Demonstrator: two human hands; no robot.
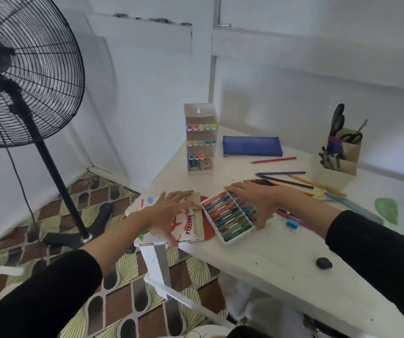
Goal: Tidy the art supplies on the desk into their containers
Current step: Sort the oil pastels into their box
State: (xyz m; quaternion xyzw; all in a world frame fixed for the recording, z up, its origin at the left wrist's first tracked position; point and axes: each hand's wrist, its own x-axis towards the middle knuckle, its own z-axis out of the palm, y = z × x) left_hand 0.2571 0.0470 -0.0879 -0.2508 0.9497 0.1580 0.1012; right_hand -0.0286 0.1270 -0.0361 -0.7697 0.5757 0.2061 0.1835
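From the head camera, the move ahead turns on how the pastel tray (229, 219) lies to the oil pastels box (171, 224). They sit side by side at the near left corner of the worktop (281, 259). The tray is on the right, and its long left edge runs just beside the box's open flap (197, 215). The tray's long axis runs away from the person and is roughly parallel to that flap, so getting it into the box looks like a short sideways slide to the left. The left hand (169, 213) lies over the box with its fingers spread wide and the tips down on the cardboard, pressing rather than gripping. The right hand (254, 203) is also spread. It spans the tray's right side from far end to near corner and rests on it with no clear pinch. Each hand is therefore on its own piece, and the right is the one placed to push. Loose coloured pencils (293, 181) lie further right, well apart from the blue pencil case (252, 145), and are not yet put away.
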